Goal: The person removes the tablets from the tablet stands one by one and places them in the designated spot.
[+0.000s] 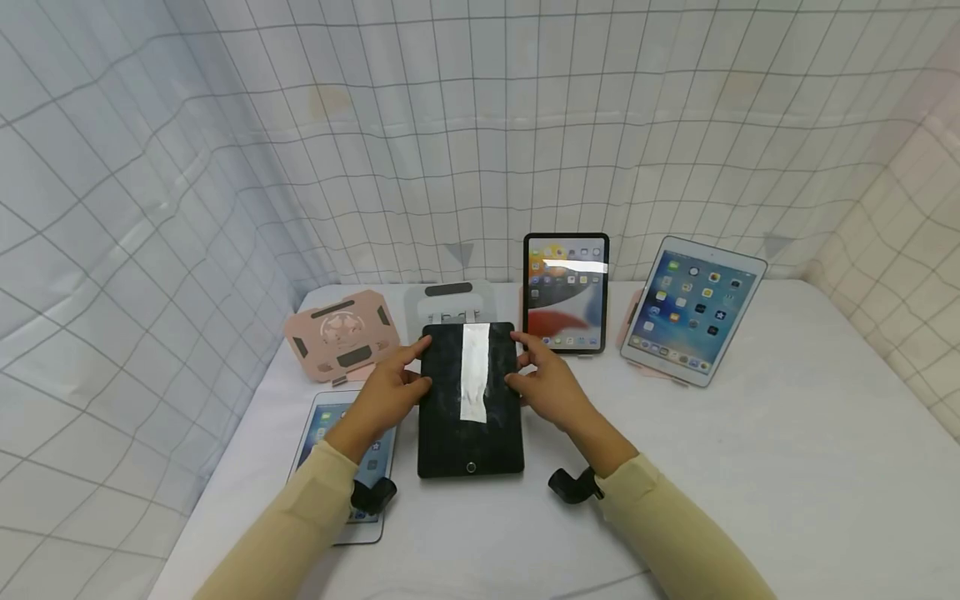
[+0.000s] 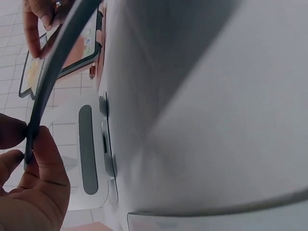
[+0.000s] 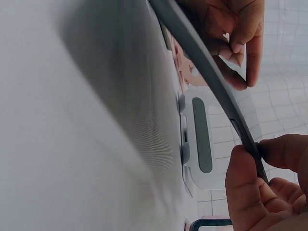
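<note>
Both hands hold a black tablet (image 1: pixel 442 433) with a strip of silvery tape (image 1: pixel 474 375) down its upper middle and a round button near its lower edge. My left hand (image 1: pixel 386 392) pinches its left side near the top, thumb on the face and fingers behind. On the opposite side my right hand (image 1: pixel 555 387) grips the edge in the same way. In the right wrist view the tablet (image 3: pixel 211 72) shows edge-on, tilted above the table. Just behind it stands a grey tablet stand (image 1: pixel 487 302), its lower part hidden by the tablet.
At the left is a pink stand (image 1: pixel 342 329); a white-framed tablet (image 1: pixel 318 425) lies under my left forearm. A black-framed tablet (image 1: pixel 566 292) and a white-framed tablet (image 1: pixel 693 308) lean on pink stands to the right. Gridded white curtains (image 1: pixel 480 150) hang behind the table.
</note>
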Demonstrator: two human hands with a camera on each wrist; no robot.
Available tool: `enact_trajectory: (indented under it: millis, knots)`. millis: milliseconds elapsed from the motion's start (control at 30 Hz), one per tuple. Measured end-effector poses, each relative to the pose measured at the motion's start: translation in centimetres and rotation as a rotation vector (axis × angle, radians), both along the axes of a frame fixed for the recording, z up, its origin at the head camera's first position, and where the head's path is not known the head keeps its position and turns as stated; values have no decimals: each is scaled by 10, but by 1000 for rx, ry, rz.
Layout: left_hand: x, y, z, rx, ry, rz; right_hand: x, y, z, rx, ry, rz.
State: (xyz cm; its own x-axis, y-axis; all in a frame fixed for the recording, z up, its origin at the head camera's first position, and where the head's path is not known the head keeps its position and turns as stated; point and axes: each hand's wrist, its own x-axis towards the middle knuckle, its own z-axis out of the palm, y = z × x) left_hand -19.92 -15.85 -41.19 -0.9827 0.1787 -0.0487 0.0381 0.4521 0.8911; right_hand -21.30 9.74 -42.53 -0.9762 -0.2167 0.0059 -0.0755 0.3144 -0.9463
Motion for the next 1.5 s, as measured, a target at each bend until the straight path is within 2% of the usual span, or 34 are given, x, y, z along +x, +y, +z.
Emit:
enact_trajectory:
  millis: [267,400,700,933,1267,1500]
  knots:
    - [6,4,-1,50,-103,43,4,2,-3,12,-41,9]
    - [8,5,0,66,-111,41,6,3,-4,18,-55,21]
    - [16,8,-5,19,-130,40,14,9,-8,84,-52,53]
    - [21,7,-6,66,-146,29,19,9,-9,100,-51,48]
    - [24,5,-3,68,-163,46,21,5,-12,63,-70,50]
    - [26,2,-6,72,-194,33,26,3,-13,116,-50,62]
